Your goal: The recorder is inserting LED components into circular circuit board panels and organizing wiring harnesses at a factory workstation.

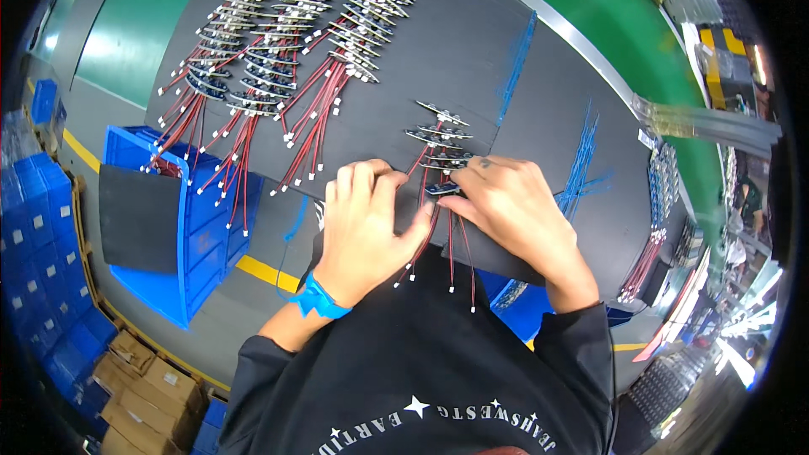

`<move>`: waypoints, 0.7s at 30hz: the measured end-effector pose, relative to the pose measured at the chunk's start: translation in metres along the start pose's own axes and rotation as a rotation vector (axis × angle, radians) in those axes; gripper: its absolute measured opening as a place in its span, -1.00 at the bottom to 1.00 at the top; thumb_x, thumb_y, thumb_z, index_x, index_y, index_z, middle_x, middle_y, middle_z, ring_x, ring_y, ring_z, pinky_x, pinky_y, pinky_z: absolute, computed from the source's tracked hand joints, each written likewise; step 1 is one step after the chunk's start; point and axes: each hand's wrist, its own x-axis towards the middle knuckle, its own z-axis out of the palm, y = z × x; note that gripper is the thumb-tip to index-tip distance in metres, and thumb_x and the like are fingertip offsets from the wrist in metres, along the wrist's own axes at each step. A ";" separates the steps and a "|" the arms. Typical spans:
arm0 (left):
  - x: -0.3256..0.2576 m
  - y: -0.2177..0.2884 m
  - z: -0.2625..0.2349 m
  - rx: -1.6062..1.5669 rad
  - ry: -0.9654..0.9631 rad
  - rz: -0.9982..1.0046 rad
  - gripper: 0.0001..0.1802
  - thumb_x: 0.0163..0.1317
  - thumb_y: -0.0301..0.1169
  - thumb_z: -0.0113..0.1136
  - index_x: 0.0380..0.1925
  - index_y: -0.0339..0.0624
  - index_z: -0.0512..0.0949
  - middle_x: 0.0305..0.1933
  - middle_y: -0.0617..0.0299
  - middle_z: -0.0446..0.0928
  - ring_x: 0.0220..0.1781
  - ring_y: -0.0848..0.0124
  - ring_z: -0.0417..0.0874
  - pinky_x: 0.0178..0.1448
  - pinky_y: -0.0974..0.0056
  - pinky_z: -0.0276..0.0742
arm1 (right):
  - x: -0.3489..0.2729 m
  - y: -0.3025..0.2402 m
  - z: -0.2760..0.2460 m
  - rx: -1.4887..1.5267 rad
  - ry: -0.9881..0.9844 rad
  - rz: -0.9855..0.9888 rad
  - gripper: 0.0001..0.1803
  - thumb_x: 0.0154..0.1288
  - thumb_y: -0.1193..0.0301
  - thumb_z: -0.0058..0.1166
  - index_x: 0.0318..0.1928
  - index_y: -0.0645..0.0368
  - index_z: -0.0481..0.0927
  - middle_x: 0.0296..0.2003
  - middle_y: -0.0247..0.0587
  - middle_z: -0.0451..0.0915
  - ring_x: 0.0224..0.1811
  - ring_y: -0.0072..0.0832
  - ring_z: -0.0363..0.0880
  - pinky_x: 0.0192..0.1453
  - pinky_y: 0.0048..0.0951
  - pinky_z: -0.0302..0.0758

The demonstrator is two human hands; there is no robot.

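Plugs (452,289), sm. & white, hang nearest the black shirt (421,345) on thin red/dark leads (468,257); leads look soft & bendy, prob. tangle easily, & a tug there could strain the solder or conn. end, so not the place to lift from. Just beyond is the nearest PCB (441,190), a sm. dark strip near the table edge, betw. the two hands. R hand (514,206) has thumb & index closed about its R end; L hand (362,219), w/ blue wristband (318,297), has thumb & index apart by the leads, can't tell if it grips any. PCB prob. v. light, stiff but fragile, maybe a bit slick; best held by the ends or long edges, fingertips only, w/ no flex & no pressing on components. Short PCB row (438,134) runs on beyond it, strips close together, so neighbours could snag or drag. Blue ties (583,160) lie to the R on the dark tabletop (455,50). Farther off, upper L, 3 long PCB rows (362,38) overlap tightly, leads fanning toward the near edge; prob. easy to knock askew as a group.
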 end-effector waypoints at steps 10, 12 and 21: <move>0.001 0.003 0.034 0.049 0.049 -0.008 -0.46 -0.17 -0.16 0.41 -0.21 -0.15 0.45 -0.14 0.13 0.35 -0.04 0.15 0.34 -0.03 0.10 0.22 | 0.033 0.027 0.020 0.223 0.308 0.131 -0.62 0.04 0.41 0.25 -0.12 0.25 0.50 -0.16 -0.06 0.47 -0.06 -0.15 0.45 0.01 -0.29 0.40; 0.005 -0.002 0.030 0.046 0.066 -0.001 -0.50 -0.17 -0.19 0.41 -0.23 -0.14 0.46 -0.16 0.14 0.35 -0.06 0.16 0.34 -0.04 0.11 0.23 | 0.032 0.030 0.025 0.205 0.405 0.079 -0.64 0.04 0.42 0.25 -0.13 0.25 0.50 -0.17 -0.06 0.48 -0.08 -0.15 0.46 -0.01 -0.29 0.40; 0.025 -0.010 0.019 -0.050 0.023 -0.025 -0.55 -0.07 -0.45 0.30 -0.11 -0.20 0.44 -0.25 0.13 0.43 -0.16 0.15 0.43 -0.08 0.15 0.32 | 0.008 0.032 0.032 0.346 0.314 0.162 -0.31 -0.08 0.40 0.34 0.12 0.21 0.37 0.09 -0.01 0.37 0.22 -0.11 0.30 0.26 -0.26 0.28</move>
